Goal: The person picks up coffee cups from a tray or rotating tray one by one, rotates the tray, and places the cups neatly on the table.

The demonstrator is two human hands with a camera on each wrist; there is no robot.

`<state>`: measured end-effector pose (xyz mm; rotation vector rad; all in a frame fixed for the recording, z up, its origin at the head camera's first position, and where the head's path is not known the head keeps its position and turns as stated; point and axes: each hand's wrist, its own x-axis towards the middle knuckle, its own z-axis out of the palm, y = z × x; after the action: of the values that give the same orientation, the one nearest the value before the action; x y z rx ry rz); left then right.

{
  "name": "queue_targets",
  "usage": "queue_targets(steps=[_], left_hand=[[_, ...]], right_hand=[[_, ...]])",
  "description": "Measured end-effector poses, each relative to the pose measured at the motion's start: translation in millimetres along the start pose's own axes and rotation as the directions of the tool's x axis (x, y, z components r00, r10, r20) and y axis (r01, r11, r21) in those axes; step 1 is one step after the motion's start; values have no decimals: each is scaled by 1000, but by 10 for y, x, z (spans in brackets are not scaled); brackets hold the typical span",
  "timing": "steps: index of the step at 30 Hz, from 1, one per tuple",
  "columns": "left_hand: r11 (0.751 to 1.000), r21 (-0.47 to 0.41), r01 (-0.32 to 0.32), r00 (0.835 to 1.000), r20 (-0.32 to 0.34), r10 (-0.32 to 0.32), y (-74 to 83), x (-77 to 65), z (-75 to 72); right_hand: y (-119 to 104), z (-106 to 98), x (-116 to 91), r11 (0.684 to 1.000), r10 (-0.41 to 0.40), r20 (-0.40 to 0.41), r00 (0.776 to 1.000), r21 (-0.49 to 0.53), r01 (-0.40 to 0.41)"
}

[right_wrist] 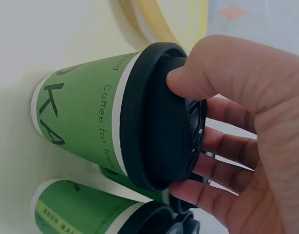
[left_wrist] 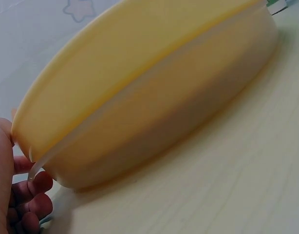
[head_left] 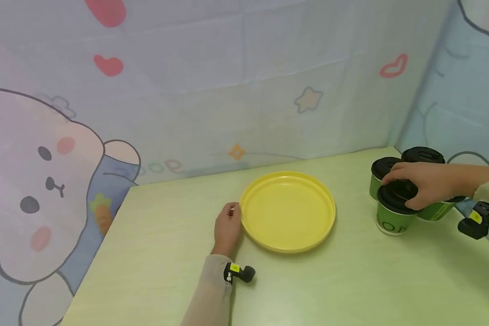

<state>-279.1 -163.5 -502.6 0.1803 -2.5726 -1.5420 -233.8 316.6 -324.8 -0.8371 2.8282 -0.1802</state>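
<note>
A round yellow tray [head_left: 287, 213] with a raised rim lies on the table. My left hand [head_left: 227, 228] grips its left edge. In the left wrist view, curled fingers [left_wrist: 38, 183] sit at the tray's rim [left_wrist: 115, 102]. On the right, my right hand [head_left: 432, 181] holds the front green paper coffee cup [head_left: 395, 217] from above by its black lid [right_wrist: 154, 122]. Thumb and fingers spread across that lid in the right wrist view. The cup stands upright, with dark lettering on its side.
More green cups with black lids cluster close behind and beside the held one: one at the back left [head_left: 376, 183], one at the back [head_left: 424, 155], another to the right [head_left: 435, 211]. A patterned cloth [head_left: 187, 90] hangs along the table's [head_left: 167, 253] far edge.
</note>
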Motion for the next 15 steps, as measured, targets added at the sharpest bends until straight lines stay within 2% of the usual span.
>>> queue_targets(steps=[6,15], left_hand=[[1000,-9,-24,1000,4,24,1,9,-13],[1000,-10,-14,1000,-4,14,19,4,-14]], right_hand=[[30,27,-32,1000,2,-1,1000,-18,-2],[77,50,-100,998,0,-45,999,-56,-3]])
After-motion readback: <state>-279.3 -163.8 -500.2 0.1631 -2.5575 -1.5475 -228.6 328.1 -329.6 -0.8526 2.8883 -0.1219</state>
